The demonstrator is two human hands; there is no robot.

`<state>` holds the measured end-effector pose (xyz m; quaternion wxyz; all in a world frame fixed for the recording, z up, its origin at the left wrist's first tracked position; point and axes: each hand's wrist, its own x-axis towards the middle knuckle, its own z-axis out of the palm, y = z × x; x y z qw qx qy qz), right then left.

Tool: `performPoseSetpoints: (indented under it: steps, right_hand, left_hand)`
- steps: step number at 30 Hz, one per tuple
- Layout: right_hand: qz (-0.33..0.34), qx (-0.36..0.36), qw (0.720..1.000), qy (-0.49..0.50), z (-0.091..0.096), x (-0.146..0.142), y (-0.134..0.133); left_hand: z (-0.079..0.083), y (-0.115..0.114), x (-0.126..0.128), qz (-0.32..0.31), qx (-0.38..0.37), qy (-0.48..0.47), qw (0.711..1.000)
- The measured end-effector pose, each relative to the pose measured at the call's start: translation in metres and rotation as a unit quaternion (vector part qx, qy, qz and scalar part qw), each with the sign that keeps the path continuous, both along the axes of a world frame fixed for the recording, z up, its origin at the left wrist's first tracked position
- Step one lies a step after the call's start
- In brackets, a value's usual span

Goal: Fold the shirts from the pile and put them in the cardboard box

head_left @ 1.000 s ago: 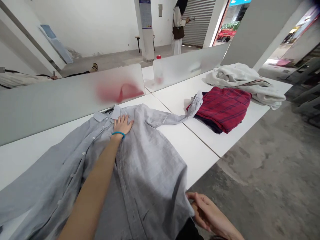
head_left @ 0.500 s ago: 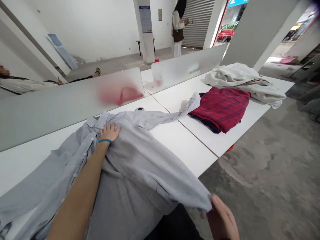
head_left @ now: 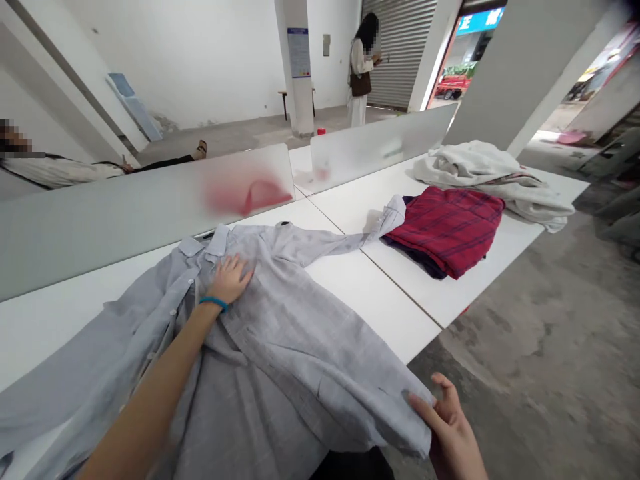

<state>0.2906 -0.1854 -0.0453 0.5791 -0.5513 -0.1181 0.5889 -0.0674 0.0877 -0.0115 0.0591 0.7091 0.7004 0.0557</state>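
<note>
A light grey button-up shirt (head_left: 310, 320) lies spread with its front open, its collar toward the frosted divider. My left hand (head_left: 231, 280), a teal band at the wrist, rests on the shirt below the collar with its fingers spread. At the lower right, my right hand (head_left: 450, 420) has hold of the shirt's hem corner beyond the table edge. Its thumb lies over the cloth and the index finger is raised; the other fingers are partly hidden. One sleeve (head_left: 330, 245) stretches right, its cuff against a folded red plaid garment (head_left: 453, 227).
The white table (head_left: 400, 320) has a frosted divider (head_left: 150, 213) along its far side. A crumpled off-white garment pile (head_left: 475, 163) lies at the far right. Beyond the divider, one person (head_left: 359, 73) stands and another (head_left: 65, 170) reclines. Concrete floor (head_left: 540, 347) shows at right.
The shirt's front panel lies flatter and its hem corner sits slightly lower and further right. My right hand has shifted its hold, index finger now raised. My left hand still presses near the collar.
</note>
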Motion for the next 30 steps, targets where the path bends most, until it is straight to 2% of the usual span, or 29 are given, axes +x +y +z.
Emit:
performPoseSetpoints:
  steps: [3,4,6,8,10,11,13,15,17,18,20,22,24,26,28,30]
  right_hand:
    - [0.026,0.011,1.0,0.0,-0.013,0.009,-0.002]
    - [0.039,0.016,0.999,0.01,-0.017,0.013,-0.002]
    - [0.051,0.029,0.998,0.017,-0.025,0.02,-0.003]
    - [0.053,0.031,0.998,-0.019,-0.03,0.025,-0.004]
    - [0.073,0.039,0.992,-0.098,-0.034,0.028,-0.005]
    - [0.088,0.047,0.984,-0.147,-0.035,0.028,-0.005]
    - [0.113,0.071,0.962,-0.237,-0.035,0.027,-0.004]
    - [0.117,0.093,0.939,-0.308,-0.033,0.024,-0.002]
    - [0.106,0.116,0.92,-0.358,-0.029,0.021,0.001]
    - [0.099,0.129,0.911,-0.38,-0.027,0.021,0.002]
    - [0.076,0.154,0.888,-0.426,-0.022,0.021,0.005]
    - [0.065,0.176,0.849,-0.495,-0.019,0.023,0.009]
    - [0.075,0.185,0.799,-0.567,-0.018,0.025,0.014]
    - [0.111,0.183,0.763,-0.61,-0.019,0.026,0.018]
    - [0.138,0.186,0.751,-0.619,-0.019,0.027,0.021]
    - [0.132,0.201,0.743,-0.625,-0.019,0.031,0.019]
  left_hand:
    - [0.025,-0.085,-0.005,-0.067,-0.017,-0.066,0.995]
    - [0.033,-0.119,-0.004,-0.065,-0.039,-0.108,0.991]
    - [0.044,-0.19,0.007,-0.02,-0.116,-0.21,0.971]
    - [0.04,-0.252,0.029,0.02,-0.204,-0.33,0.921]
    - [0.02,-0.297,0.059,0.002,-0.293,-0.459,0.839]
    - [0.005,-0.313,0.076,0.008,-0.311,-0.512,0.801]
    - [-0.025,-0.329,0.109,0.057,-0.3,-0.589,0.748]
    - [-0.047,-0.331,0.139,0.101,-0.264,-0.664,0.693]
    - [-0.054,-0.325,0.164,0.122,-0.236,-0.714,0.647]
    - [-0.053,-0.32,0.173,0.126,-0.228,-0.724,0.639]
    - [-0.042,-0.313,0.182,0.12,-0.221,-0.716,0.651]
    - [-0.026,-0.311,0.18,0.101,-0.21,-0.696,0.679]
    - [-0.01,-0.315,0.168,0.081,-0.179,-0.685,0.702]
    - [0.003,-0.323,0.15,0.073,-0.143,-0.682,0.714]
    - [0.01,-0.333,0.133,0.076,-0.12,-0.675,0.724]
    - [0.01,-0.341,0.119,0.076,-0.104,-0.656,0.744]
